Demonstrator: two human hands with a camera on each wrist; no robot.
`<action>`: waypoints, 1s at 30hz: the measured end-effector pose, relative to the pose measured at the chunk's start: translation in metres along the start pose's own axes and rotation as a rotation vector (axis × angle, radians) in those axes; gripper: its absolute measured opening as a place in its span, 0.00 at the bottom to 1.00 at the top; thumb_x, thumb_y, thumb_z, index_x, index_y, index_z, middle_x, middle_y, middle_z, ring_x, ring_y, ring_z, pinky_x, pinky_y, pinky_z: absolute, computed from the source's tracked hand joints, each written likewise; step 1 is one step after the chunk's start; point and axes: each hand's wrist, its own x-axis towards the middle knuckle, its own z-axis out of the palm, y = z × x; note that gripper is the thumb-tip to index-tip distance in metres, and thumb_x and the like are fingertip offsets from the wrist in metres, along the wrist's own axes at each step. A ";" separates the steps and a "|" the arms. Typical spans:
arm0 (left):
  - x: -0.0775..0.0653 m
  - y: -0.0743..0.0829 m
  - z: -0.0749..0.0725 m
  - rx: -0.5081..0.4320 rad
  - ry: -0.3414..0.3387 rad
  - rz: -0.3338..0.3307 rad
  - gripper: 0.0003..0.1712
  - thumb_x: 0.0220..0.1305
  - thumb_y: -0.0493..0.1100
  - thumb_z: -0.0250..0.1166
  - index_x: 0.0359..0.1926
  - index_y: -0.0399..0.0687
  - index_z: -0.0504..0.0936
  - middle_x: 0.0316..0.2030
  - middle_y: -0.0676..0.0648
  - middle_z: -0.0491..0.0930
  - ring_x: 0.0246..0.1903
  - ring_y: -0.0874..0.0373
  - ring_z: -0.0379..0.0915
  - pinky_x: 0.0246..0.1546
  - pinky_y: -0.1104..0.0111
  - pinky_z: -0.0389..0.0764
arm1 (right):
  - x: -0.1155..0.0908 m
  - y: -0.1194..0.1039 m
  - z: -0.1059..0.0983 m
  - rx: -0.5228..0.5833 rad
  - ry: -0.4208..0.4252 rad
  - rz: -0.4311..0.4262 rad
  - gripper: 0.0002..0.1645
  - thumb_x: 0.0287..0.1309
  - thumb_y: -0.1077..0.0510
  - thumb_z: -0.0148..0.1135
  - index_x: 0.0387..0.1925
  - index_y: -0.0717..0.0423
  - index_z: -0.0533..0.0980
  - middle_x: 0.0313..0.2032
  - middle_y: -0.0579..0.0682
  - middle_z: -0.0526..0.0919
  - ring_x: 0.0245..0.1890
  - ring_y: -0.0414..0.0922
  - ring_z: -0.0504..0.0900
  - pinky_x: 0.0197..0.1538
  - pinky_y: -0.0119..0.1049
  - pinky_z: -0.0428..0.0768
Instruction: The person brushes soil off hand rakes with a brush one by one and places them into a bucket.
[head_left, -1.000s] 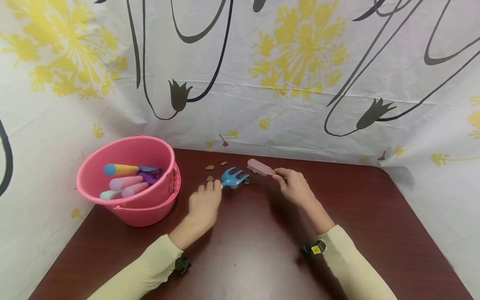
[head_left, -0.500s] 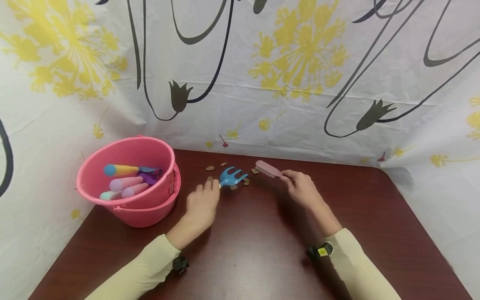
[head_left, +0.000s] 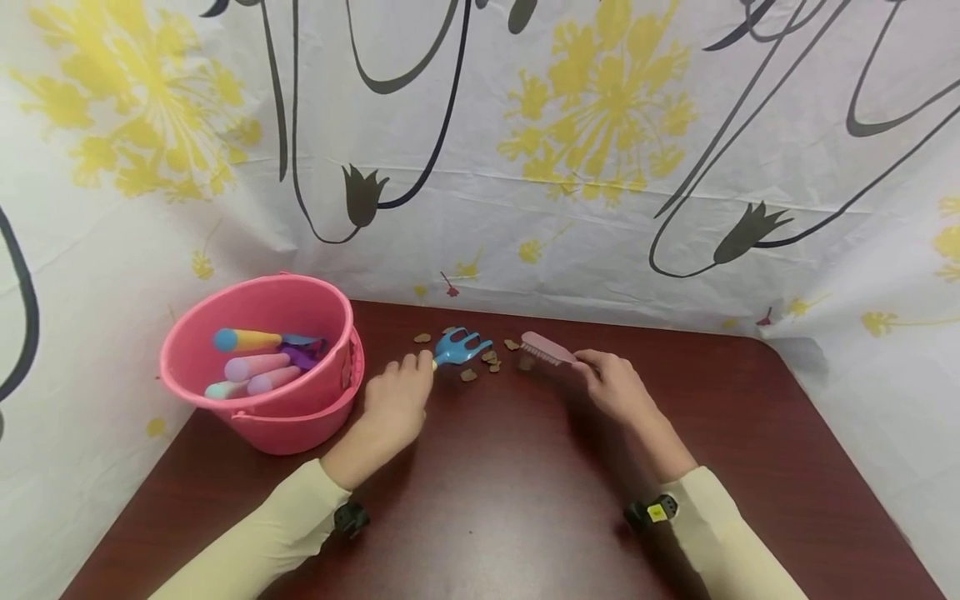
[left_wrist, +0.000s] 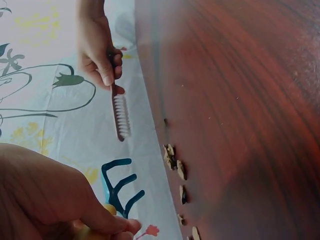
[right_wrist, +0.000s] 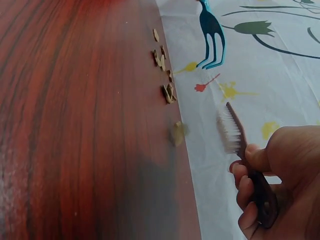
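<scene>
My left hand point(head_left: 397, 396) grips the yellow handle of a small blue garden fork point(head_left: 459, 347), its tines pointing right above the table. In my right hand point(head_left: 615, 390) is a pink-backed brush point(head_left: 549, 348) with pale bristles facing down. Several small brown chip-like pieces point(head_left: 468, 375) lie scattered between and beyond the two tools. One blurred piece point(right_wrist: 177, 134) shows close to the brush in the right wrist view. The left wrist view has the fork point(left_wrist: 116, 195) held near the brush point(left_wrist: 119, 117), with a gap between them.
At the left stand nested pink buckets point(head_left: 300, 437); the tilted upper one holds several colourful-handled tools point(head_left: 255, 367). A white patterned cloth point(head_left: 465, 217) hangs behind the dark red-brown table point(head_left: 480, 500) and along its sides.
My right hand has drawn the brush rightward and a little nearer. The fork has shifted slightly left and up with my left hand. More brown pieces show between the tools, one of them now under the brush.
</scene>
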 end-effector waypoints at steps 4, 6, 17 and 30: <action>-0.001 -0.002 -0.006 -0.009 -0.001 0.011 0.37 0.44 0.42 0.83 0.50 0.37 0.70 0.34 0.41 0.73 0.30 0.48 0.73 0.23 0.57 0.80 | -0.002 0.002 -0.002 -0.002 -0.011 0.012 0.16 0.73 0.61 0.58 0.56 0.65 0.80 0.34 0.55 0.83 0.31 0.49 0.76 0.37 0.48 0.74; -0.002 -0.002 -0.010 -0.010 0.004 0.016 0.37 0.44 0.41 0.82 0.52 0.37 0.70 0.35 0.41 0.74 0.31 0.47 0.73 0.23 0.56 0.81 | -0.003 0.002 -0.003 -0.006 -0.009 0.012 0.16 0.73 0.61 0.58 0.55 0.65 0.80 0.31 0.52 0.82 0.30 0.49 0.76 0.37 0.47 0.74; 0.000 -0.005 -0.033 -0.023 0.022 0.031 0.37 0.50 0.39 0.80 0.57 0.37 0.70 0.39 0.41 0.76 0.34 0.47 0.75 0.27 0.56 0.82 | -0.007 0.009 -0.006 -0.009 -0.017 0.013 0.15 0.72 0.61 0.58 0.54 0.65 0.80 0.31 0.52 0.81 0.31 0.50 0.76 0.38 0.48 0.74; 0.000 -0.016 -0.069 -0.068 0.013 0.057 0.25 0.55 0.34 0.74 0.49 0.39 0.69 0.35 0.42 0.76 0.31 0.47 0.75 0.29 0.55 0.83 | -0.011 0.015 -0.007 0.014 -0.047 0.024 0.16 0.73 0.62 0.57 0.57 0.66 0.79 0.29 0.51 0.80 0.29 0.47 0.75 0.36 0.46 0.73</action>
